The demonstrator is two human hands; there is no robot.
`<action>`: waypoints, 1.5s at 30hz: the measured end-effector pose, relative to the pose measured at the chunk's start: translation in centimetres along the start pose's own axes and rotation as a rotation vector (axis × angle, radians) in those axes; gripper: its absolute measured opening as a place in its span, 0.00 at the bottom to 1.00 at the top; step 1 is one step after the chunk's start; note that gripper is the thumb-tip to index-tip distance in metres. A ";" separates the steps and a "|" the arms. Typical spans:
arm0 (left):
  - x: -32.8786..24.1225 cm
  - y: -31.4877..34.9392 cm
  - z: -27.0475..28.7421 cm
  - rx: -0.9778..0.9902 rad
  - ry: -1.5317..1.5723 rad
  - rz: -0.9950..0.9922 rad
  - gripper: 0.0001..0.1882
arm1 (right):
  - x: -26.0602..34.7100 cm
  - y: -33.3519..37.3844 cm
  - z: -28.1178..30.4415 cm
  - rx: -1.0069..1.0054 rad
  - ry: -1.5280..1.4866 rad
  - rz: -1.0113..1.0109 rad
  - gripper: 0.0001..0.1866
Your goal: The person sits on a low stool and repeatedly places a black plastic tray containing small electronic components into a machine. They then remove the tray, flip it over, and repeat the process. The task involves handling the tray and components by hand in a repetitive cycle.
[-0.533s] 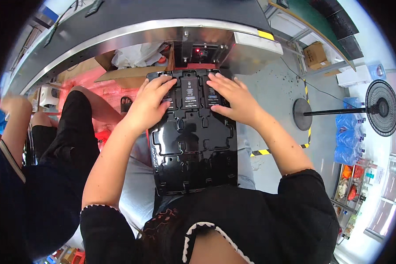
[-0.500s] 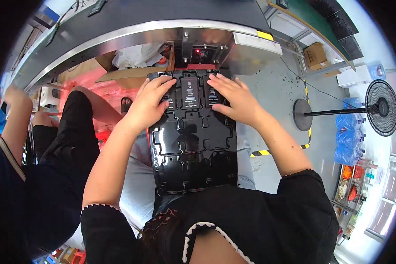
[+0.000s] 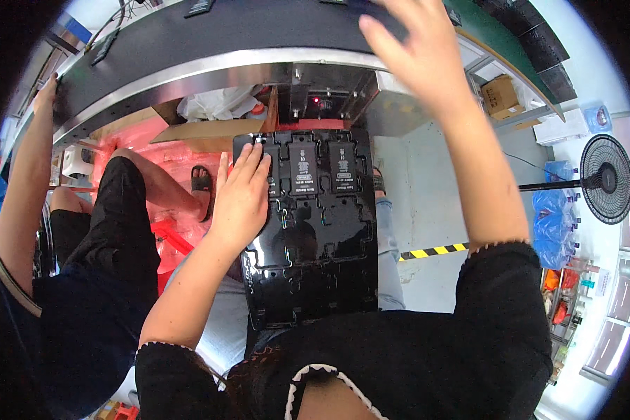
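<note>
a black, glossy, moulded plastic tray (image 3: 308, 280) lies over the person's lap, its far edge near the bench. in its far row sit three flat, black, rectangular packs with pale print: a middle pack (image 3: 302, 171), a right pack (image 3: 343, 168) and a left pack (image 3: 273, 159), the last partly covered by a hand. the nearer hollows of the tray show bare, shiny plastic.

the left hand (image 3: 241, 199) lies palm down on the tray's far left corner, its fingers stretched out and slightly apart, clamped on nothing; its thumb is hidden. the right hand (image 3: 427, 52) is raised at the far right, in front of the dark, flat belt (image 3: 259, 31) in this view, thumb spread well away from the fingers; the fingertips run out at the upper edge, and i cannot tell whether they touch anything.

a thin, dark, flat piece (image 3: 199, 8) lies on the belt. below its silvery metal rail (image 3: 224, 64), a small red light (image 3: 316, 100) glows. an open brown cardboard box (image 3: 206, 135) stands to the left, with a co-worker in dark clothes (image 3: 98, 238) beyond. a round, black fan (image 3: 609, 173) stands far right.
</note>
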State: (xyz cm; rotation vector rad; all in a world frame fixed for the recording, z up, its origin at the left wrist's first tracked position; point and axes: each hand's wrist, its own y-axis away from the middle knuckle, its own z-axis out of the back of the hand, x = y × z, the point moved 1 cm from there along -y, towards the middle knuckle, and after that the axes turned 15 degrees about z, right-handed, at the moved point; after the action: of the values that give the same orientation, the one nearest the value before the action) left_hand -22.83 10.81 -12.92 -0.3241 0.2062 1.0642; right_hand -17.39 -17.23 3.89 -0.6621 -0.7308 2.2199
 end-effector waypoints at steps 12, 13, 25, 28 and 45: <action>2.6 -22.8 10.9 -0.348 0.090 -0.136 0.37 | -12.5 -2.4 -5.0 0.599 0.179 -0.270 0.39; 2.4 -25.8 10.8 -0.207 0.068 -0.037 0.48 | -11.0 -1.3 -3.5 0.418 0.198 -0.232 0.39; -0.9 -30.3 9.0 0.188 0.410 0.055 0.40 | 13.1 9.3 2.3 0.240 -0.692 -0.246 0.46; -0.1 -28.3 9.3 -0.053 0.206 -0.088 0.39 | 17.2 11.1 -0.1 0.340 -0.757 -0.282 0.47; -5.9 -36.7 3.7 0.426 0.083 -0.064 0.43 | 20.4 14.2 -3.3 0.308 -0.755 -0.254 0.45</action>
State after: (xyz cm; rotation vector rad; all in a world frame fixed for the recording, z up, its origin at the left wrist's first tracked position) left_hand 6.77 -8.99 -1.71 0.0098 0.4850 0.9175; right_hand -34.49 -9.60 -12.74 0.4334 -0.7435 2.2508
